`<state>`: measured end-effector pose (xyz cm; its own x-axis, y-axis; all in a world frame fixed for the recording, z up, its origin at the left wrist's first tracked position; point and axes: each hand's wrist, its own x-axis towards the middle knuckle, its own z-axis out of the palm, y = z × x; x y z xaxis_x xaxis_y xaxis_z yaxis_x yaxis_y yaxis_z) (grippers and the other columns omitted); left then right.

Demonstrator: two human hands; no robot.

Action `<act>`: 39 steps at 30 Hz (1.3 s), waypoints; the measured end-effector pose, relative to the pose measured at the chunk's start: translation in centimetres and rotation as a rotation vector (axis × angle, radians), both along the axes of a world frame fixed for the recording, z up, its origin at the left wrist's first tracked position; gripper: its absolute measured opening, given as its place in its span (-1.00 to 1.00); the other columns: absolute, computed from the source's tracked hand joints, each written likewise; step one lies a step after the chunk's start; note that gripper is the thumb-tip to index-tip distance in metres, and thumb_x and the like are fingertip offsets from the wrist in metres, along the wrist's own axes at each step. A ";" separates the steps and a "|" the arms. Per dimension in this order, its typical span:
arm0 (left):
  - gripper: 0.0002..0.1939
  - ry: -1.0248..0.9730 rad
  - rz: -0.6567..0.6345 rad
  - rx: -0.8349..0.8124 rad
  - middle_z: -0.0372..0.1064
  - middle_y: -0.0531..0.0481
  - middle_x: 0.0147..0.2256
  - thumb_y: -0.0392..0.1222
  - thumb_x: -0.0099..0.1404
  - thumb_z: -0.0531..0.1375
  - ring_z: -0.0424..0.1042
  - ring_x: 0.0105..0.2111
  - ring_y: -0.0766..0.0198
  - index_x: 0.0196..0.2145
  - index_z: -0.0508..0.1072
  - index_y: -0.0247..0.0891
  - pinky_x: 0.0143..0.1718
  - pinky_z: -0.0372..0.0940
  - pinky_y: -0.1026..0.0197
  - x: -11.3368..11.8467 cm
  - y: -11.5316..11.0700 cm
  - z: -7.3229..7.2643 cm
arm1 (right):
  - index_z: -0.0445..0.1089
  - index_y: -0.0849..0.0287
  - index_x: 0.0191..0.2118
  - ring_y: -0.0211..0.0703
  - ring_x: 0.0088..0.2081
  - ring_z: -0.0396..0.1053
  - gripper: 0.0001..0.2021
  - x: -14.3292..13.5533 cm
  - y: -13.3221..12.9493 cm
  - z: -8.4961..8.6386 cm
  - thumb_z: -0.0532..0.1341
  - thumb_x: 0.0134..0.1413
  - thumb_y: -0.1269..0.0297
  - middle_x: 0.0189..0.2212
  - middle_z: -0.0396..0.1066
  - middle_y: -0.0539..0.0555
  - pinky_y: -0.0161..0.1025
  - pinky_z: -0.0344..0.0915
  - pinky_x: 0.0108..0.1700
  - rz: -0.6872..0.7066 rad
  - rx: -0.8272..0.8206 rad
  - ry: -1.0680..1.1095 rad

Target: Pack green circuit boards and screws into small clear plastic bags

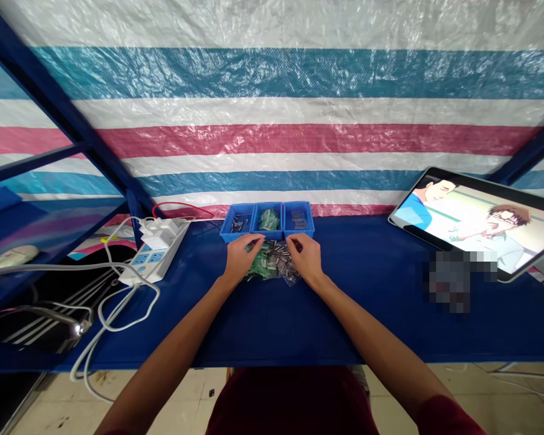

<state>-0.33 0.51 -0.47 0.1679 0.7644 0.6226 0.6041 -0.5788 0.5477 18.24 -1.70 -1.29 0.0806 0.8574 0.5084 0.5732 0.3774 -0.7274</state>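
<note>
Striped tarp (299, 140) behind, blue table (272, 329) below. Left: power strip (150, 264). Left bin (232, 235): few pins (239, 225). Left hand (241, 257) just before it, thumb and fingertips brought together; cannot tell if anything pinched. Middle bin (269, 234): greenish pieces. Loose pile (272, 261) on table between hands: green pieces left, pins right. Right bin (298, 232): shallow layer, pale pieces. Right hand (307, 257) likewise pinched, contents unclear. Far right: tablet (471, 220). Judged partway: bins part-filled, pile remaining.
</note>
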 end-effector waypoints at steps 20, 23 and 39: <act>-0.78 0.103 -0.093 -0.038 0.52 -0.07 -0.32 -0.11 0.29 0.11 0.48 -0.34 0.20 -0.30 0.53 -0.23 -0.24 0.35 0.19 0.0 0.2 -0.1 | 0.48 0.14 -0.20 -0.08 -0.16 0.36 -0.72 -0.4 -0.3 0.0 0.24 0.06 0.06 -0.23 0.39 0.11 -0.25 0.27 -0.20 0.199 -0.237 -0.653; -0.77 0.100 -0.095 -0.037 0.52 -0.07 -0.32 -0.10 0.29 0.11 0.48 -0.34 0.20 -0.30 0.52 -0.22 -0.25 0.35 0.20 0.0 0.2 -0.1 | 0.47 0.15 -0.19 -0.06 -0.14 0.35 -0.71 -0.6 -0.4 -0.1 0.22 0.09 0.06 -0.21 0.37 0.13 -0.24 0.27 -0.20 0.188 -0.216 -0.661; -0.81 0.224 -0.166 -0.087 0.51 -0.07 -0.30 -0.16 0.26 0.12 0.45 -0.24 0.13 -0.33 0.54 -0.20 -0.14 0.32 0.10 -0.1 0.6 -0.4 | 0.43 0.16 -0.17 -0.10 -0.12 0.31 -0.81 -1.3 0.1 -0.9 0.08 0.21 0.34 -0.17 0.35 0.13 -0.23 0.28 -0.12 0.155 -0.188 -0.643</act>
